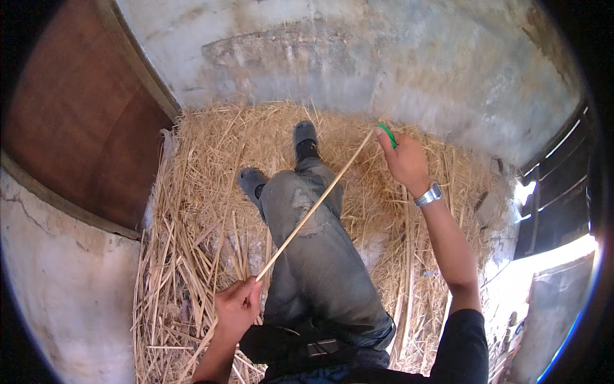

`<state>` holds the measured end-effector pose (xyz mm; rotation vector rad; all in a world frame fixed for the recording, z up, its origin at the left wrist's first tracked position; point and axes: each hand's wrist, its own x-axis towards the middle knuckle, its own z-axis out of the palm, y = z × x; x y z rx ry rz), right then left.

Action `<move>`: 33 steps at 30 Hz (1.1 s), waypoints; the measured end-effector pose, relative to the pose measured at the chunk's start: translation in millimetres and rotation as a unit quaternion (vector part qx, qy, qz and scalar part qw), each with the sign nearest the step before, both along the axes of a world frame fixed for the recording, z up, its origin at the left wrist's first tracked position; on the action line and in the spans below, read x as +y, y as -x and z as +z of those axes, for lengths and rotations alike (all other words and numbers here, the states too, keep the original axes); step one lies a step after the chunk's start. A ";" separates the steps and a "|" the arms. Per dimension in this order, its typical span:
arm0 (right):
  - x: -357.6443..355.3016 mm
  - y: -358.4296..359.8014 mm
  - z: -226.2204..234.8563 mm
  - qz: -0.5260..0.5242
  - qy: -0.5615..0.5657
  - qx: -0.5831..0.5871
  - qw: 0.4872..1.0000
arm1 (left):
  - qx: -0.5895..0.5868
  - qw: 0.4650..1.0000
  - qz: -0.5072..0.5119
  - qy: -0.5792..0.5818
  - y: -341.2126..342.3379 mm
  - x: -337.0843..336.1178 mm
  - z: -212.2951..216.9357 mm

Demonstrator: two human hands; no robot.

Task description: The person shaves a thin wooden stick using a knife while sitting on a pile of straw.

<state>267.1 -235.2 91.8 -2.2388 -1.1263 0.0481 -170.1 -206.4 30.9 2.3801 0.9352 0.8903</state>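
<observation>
A long, thin, pale strip (pixel 313 210), like split cane or bamboo, runs slantwise over my lap from near left to far right. Its near end is pinched between the thumb and fingers of my left hand (pixel 236 308). My right hand (pixel 407 160) is closed around a small green object (pixel 387 136) at the strip's far end. Most of that green object is hidden in the fingers, so its kind does not show. Whether the right fingers also touch the strip, I cannot tell. A silver watch (pixel 428 194) is on my right wrist.
My legs in worn grey trousers (pixel 320 256) stretch over a floor covered in loose straw shavings (pixel 211 166). Longer split strips (pixel 169 275) lie at the left. A stained wall (pixel 358 64) stands ahead, a brown door panel (pixel 83 109) far left, dark slats (pixel 559 185) at right.
</observation>
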 end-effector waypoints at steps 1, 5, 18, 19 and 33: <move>-2.5 4.7 0.9 0.022 0.005 -0.036 0.999 | 0.000 1.000 -0.001 0.001 2.7 1.1 -1.3; 0.2 41.5 -10.6 0.133 0.008 -0.146 0.980 | -0.005 1.000 0.000 -0.029 16.9 5.2 -7.1; -5.4 -10.4 14.5 0.018 -0.255 0.357 0.898 | -0.033 0.999 -0.012 0.023 47.0 13.2 -22.7; -3.3 2.3 14.5 0.036 -0.270 0.383 0.882 | -0.031 0.999 -0.015 0.026 46.7 14.1 -21.4; 3.0 101.3 -11.3 0.171 -0.186 0.275 0.928 | -0.017 0.982 -0.003 0.190 20.7 10.7 -12.1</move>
